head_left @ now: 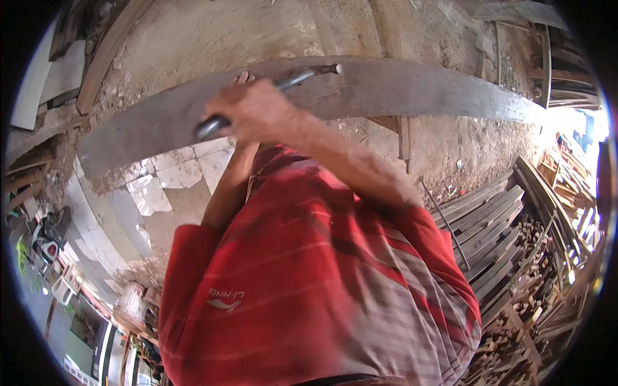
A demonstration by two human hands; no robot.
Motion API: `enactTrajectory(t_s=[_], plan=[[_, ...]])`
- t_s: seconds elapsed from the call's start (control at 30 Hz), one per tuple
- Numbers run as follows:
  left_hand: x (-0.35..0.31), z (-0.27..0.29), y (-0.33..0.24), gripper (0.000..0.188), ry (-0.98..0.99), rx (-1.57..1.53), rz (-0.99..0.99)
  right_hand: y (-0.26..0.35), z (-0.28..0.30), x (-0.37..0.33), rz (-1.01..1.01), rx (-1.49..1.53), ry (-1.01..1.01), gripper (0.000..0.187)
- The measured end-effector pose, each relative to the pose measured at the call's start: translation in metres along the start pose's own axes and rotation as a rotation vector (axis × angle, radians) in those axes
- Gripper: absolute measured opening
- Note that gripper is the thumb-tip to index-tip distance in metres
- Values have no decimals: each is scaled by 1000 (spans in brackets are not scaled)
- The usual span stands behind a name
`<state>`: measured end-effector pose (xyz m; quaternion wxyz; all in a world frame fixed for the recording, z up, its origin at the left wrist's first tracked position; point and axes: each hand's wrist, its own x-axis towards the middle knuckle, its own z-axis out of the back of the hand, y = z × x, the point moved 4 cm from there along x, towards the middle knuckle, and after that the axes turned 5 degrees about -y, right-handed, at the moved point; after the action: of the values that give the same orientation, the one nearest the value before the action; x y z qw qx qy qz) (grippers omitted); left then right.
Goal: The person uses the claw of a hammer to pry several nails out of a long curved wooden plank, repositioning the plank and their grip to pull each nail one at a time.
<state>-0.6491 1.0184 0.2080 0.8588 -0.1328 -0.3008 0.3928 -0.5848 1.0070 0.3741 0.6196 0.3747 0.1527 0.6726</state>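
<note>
A long dark wooden plank [399, 87] stretches across the upper part of the view. Above its left half, my right hand [254, 106] is closed round the dark grip of a hammer [296, 79]. The hammer's metal shaft slants up to the right, its bright head over the plank. My left hand [244, 78] is mostly hidden beneath the right one; only its stretched fingertips show, against the plank. What lies under its palm is hidden. The right hand is slightly smeared by motion.
Dark boards [479, 219] are stacked at the right, beside a heap of small wood offcuts [531, 283]. A thin rod [445, 222] leans there. Pale floor tiles [183, 177] lie on the near left. A motorbike [50, 238] and a white plastic chair [64, 284] stand at the far left.
</note>
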Motion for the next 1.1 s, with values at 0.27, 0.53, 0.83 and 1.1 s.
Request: enactTrajectory(t_s=[0.27, 0.53, 0.83, 1.1], plan=[[-7, 1, 12, 33, 56, -20, 14, 0, 0, 34, -145, 35, -212, 24], [-4, 14, 13, 34, -29, -10, 2, -97, 149, -89, -529, 956, -790, 18], [8, 11, -44, 47, 88, -318, -34, -29, 274, -248, -229, 869, -1427, 31], [-59, -15, -290, 51, 770, -936, -335, 25, 308, -391, -101, 776, -1448, 33]])
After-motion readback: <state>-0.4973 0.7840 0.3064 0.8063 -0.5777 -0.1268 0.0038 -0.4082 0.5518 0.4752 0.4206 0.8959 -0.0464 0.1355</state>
